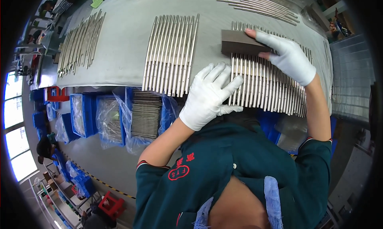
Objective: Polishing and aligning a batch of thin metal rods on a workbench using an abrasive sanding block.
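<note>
While a hand (288, 56) holds a block (241, 43), shirt lettering (178, 172) shows red.

From the person's head, the left fisheye looks down at close range, grey worktable (125, 45) toward twelve o'clock, dark-green shirt (223, 149) toward six.

Red writing on a dark green shirt (223, 153).
The person wears the shirt, and the writing is on the left side of the chest. A red oval ring (178, 173) has three big red letters (178, 173) in a row inside it. Just above the ring are red Chinese-style characters (185, 159), in a slanting row that climbs to the right. The ring tips the same way, with its right end higher.
</note>
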`<state>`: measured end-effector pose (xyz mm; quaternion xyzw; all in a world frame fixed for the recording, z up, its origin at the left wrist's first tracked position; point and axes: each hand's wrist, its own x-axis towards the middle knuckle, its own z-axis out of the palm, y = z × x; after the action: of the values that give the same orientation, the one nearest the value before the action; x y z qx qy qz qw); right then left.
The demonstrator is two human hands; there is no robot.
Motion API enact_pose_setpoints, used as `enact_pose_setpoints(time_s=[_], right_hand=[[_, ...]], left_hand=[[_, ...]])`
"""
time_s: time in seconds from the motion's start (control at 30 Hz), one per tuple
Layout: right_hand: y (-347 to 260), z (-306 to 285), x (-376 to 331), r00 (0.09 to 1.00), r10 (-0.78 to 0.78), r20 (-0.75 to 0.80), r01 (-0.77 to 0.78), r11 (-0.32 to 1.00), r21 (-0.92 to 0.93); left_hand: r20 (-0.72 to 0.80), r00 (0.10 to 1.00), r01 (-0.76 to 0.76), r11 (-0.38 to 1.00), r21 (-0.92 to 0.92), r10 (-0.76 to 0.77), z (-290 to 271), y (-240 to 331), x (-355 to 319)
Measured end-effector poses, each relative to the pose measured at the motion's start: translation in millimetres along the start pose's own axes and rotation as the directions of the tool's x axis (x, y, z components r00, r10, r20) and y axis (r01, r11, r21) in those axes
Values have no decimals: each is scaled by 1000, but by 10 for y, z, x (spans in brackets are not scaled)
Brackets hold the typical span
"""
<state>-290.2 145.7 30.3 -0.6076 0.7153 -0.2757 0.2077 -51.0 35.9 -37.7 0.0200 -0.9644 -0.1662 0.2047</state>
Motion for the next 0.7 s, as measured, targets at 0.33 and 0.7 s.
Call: enact_pose_setpoints(time_s=[0.33,0.7], right_hand=[[99,-123,-42,1000,-24,12,24,999,-23],[255,-361,-415,987,128,-98,-132,991,-35]], left_hand=[[34,999,28,1000,-12,-27,-20,32,16],[48,999,26,1000,-14,-26,-44,43,32]])
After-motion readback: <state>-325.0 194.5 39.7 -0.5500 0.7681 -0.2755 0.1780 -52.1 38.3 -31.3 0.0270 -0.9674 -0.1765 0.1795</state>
